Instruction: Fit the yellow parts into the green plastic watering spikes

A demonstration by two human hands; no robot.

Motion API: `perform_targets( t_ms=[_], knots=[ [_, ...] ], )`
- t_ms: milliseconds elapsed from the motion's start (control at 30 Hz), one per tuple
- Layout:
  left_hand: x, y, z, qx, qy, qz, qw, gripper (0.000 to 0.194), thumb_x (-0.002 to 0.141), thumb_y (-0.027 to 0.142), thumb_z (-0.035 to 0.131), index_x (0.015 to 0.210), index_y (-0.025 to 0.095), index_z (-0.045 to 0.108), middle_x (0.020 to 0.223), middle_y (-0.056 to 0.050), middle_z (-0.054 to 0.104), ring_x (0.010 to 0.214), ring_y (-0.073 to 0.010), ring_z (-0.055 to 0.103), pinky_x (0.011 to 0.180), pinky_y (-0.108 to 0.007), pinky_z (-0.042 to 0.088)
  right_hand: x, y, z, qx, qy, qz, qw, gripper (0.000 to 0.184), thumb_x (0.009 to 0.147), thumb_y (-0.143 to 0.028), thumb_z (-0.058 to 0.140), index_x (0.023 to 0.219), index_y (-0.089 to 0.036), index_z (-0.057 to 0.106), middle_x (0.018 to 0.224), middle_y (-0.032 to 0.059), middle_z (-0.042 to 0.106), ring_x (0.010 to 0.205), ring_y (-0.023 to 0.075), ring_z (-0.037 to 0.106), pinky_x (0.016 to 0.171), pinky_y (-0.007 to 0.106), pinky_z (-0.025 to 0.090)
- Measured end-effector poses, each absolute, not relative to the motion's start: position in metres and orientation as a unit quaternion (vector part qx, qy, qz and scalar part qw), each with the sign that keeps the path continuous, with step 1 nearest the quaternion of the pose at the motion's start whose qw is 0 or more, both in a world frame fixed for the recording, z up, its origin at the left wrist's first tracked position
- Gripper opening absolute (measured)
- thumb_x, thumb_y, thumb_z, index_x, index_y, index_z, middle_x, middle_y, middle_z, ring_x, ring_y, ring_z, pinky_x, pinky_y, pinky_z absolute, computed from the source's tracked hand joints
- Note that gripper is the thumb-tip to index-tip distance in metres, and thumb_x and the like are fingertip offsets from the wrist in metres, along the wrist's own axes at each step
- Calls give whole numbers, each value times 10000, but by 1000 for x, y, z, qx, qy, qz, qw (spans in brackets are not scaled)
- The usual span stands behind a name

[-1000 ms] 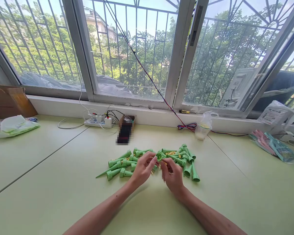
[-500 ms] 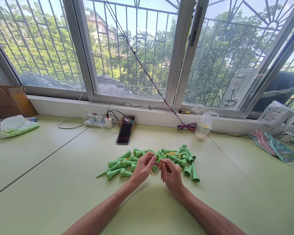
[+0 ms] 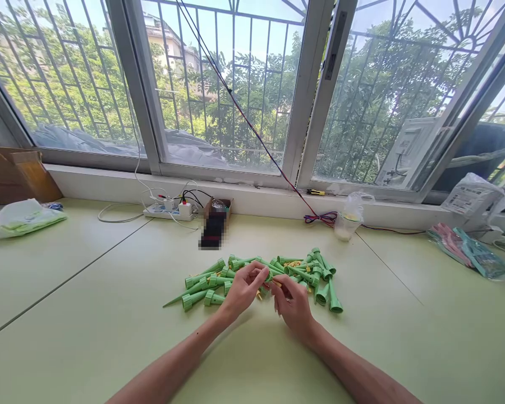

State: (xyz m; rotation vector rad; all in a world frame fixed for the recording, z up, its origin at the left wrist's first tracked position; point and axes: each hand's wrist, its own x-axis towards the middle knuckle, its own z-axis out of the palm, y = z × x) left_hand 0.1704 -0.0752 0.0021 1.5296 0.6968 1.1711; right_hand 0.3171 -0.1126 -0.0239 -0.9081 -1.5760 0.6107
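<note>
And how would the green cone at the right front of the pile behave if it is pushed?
The green cone would probably roll in a curve, since it tapers from a wide round end. That end looks hollow, so the cone is likely light.

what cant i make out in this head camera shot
- Head view: most of the green piece, hidden by the left hand.
- Head view: the exact shape of the yellow bit, too small and partly covered by the right hand.
- Head view: the dark item, blurred by pixelation.
- Head view: the cardboard box, cut off by the left edge.
</note>
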Motion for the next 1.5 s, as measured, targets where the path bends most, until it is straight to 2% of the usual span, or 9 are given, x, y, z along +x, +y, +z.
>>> perform_targets(
  t_ms=[400,900,1133,1333,1500],
  knots=[
    [169,-74,3,657,323,489,474,323,877,462,563,763,160,554,631,20,512,581,-95,492,531,-194,428,317,-112,-26,-392,-676,257,569,216,965,-349,496,858,-193,600,584,-35,496,400,86,481,396,211,405],
    [167,-77,12,673,345,466,458,304,851,436,526,694,178,494,581,48,358,543,-95,334,512,-213,279,319,-111,-32,-395,-683,241,565,200,965,-332,493,853,-200,593,529,-48,504,378,88,478,380,202,395],
    [167,-77,10,668,343,468,465,288,849,407,542,687,173,503,586,47,384,554,-96,359,528,-213,291,318,-111,-29,-387,-673,252,577,232,972,-354,480,845,-193,589,563,-45,511,365,74,469,368,195,368],
    [166,-76,7,661,326,463,493,247,848,384,555,732,166,545,639,22,499,615,-114,461,599,-228,372,319,-110,-29,-381,-667,261,585,228,977,-329,475,833,-184,575,618,-34,523,371,62,474,366,186,348],
    [166,-78,10,655,317,464,505,238,835,383,591,745,167,553,661,19,527,638,-117,500,616,-226,417,318,-109,-28,-391,-663,250,588,230,975,-319,482,814,-181,575,583,-43,508,368,62,459,375,189,333]
  ],
)
